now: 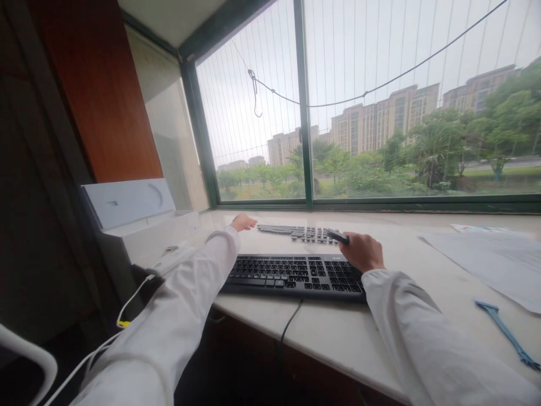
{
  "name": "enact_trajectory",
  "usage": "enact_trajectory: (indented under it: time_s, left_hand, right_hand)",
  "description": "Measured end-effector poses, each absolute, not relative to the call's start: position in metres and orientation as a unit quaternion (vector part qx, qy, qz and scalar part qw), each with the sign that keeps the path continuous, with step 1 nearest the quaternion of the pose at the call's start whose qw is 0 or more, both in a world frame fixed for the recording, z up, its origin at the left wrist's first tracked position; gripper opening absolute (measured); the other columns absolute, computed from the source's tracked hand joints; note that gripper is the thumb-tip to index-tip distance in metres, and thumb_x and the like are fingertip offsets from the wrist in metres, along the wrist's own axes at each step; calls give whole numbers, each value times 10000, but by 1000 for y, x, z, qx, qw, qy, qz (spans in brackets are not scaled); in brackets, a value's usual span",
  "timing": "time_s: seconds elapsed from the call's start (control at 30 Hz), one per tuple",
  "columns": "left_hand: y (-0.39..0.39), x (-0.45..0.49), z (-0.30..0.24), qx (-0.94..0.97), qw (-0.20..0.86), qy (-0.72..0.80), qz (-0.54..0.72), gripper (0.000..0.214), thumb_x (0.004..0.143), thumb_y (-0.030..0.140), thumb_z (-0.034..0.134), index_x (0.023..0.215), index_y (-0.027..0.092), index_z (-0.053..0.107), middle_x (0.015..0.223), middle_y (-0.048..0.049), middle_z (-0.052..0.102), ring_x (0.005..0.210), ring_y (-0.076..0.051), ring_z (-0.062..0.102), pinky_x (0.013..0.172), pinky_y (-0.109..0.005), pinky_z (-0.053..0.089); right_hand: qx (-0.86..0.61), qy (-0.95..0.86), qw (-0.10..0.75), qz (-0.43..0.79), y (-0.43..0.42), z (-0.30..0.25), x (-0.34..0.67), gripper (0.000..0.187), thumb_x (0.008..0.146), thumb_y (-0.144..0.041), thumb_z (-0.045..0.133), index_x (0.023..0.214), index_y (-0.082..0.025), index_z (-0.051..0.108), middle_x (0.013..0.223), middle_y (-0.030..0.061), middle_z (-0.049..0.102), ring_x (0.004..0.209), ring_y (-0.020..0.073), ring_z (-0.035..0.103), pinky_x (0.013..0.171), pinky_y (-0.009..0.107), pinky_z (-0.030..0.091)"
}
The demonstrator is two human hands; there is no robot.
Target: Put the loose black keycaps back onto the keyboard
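A black keyboard (296,277) lies along the front edge of the windowsill desk. Caps sit on some keys at its lower left, and elsewhere many bare sockets show. Behind it, loose dark keycaps (310,233) are laid out in rows. My left hand (244,222) reaches to the left end of these rows, fingers drawn together; whatever is between the fingertips is too small to make out. My right hand (364,251) is closed round a slim dark tool (338,235), its kind unclear. The tool points left over the right end of the keycaps, above the keyboard's far edge.
White papers (490,259) lie at the right, with a blue plastic tool (505,332) in front of them. An open white box (131,206) and a white power strip (171,259) are at the left. A cable (291,321) hangs over the front edge. A window stands behind.
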State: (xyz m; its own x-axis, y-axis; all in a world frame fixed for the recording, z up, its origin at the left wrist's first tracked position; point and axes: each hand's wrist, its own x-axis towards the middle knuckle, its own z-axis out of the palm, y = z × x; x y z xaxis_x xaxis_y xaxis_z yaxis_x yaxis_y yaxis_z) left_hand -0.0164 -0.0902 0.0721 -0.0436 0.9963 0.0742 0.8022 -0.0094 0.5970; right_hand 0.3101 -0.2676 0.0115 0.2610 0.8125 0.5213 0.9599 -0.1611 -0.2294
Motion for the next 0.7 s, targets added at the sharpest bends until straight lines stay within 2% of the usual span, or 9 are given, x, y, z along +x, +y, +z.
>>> enact_trajectory:
  time_s: [0.1, 0.2, 0.27, 0.4, 0.5, 0.6, 0.7]
  left_hand:
    - [-129, -14, 78, 695, 196, 655, 225, 228, 728, 391, 697, 744, 166, 726, 873, -47, 743, 675, -149, 663, 597, -235, 438]
    - [-171, -26, 74, 760, 140, 601, 201, 307, 754, 481, 631, 775, 199, 751, 831, -33, 747, 644, -146, 655, 611, -237, 448]
    - [-195, -46, 67, 766, 126, 588, 227, 338, 791, 492, 577, 818, 208, 758, 833, -30, 749, 649, -147, 654, 617, -238, 455]
    - [-233, -98, 37, 713, 60, 622, 319, 327, 860, 441, 497, 854, 245, 759, 861, -15, 752, 844, -172, 668, 721, -233, 461]
    - [-250, -127, 10, 688, 43, 629, 360, 335, 886, 451, 462, 880, 282, 751, 925, -3, 750, 853, -170, 670, 752, -234, 463]
    - [-260, -140, -12, 686, 37, 611, 392, 336, 902, 433, 441, 906, 288, 744, 970, -6, 743, 833, -161, 666, 759, -232, 466]
    - [-264, -145, -23, 690, 26, 595, 410, 381, 923, 430, 400, 889, 274, 746, 993, -19, 734, 835, -155, 661, 789, -237, 462]
  right_hand:
    - [-749, -591, 266, -135, -269, 12, 311, 324, 855, -353, 445, 957, -257, 737, 858, 110, 704, 760, 233, 626, 635, 300, 363]
    - [-757, -576, 280, -133, -271, 11, 312, 336, 854, -385, 453, 956, -239, 738, 865, 122, 702, 760, 237, 623, 623, 302, 354]
    - [-765, -559, 294, -129, -272, 12, 311, 341, 856, -407, 456, 921, -233, 743, 871, 129, 702, 745, 239, 621, 609, 303, 344]
    - [-763, -550, 314, -131, -279, 19, 299, 348, 859, -417, 444, 909, -245, 742, 849, 126, 701, 708, 239, 604, 588, 304, 320]
    - [-738, -563, 342, -148, -284, 27, 282, 339, 854, -405, 447, 894, -227, 733, 795, 113, 692, 693, 228, 586, 587, 298, 304]
    - [-693, -575, 406, -152, -287, 35, 261, 355, 861, -410, 439, 796, -185, 706, 714, 101, 670, 671, 205, 561, 599, 291, 309]
    - [-657, -576, 471, -124, -285, 40, 228, 473, 896, -464, 342, 645, -164, 608, 615, 93, 616, 614, 185, 529, 583, 288, 330]
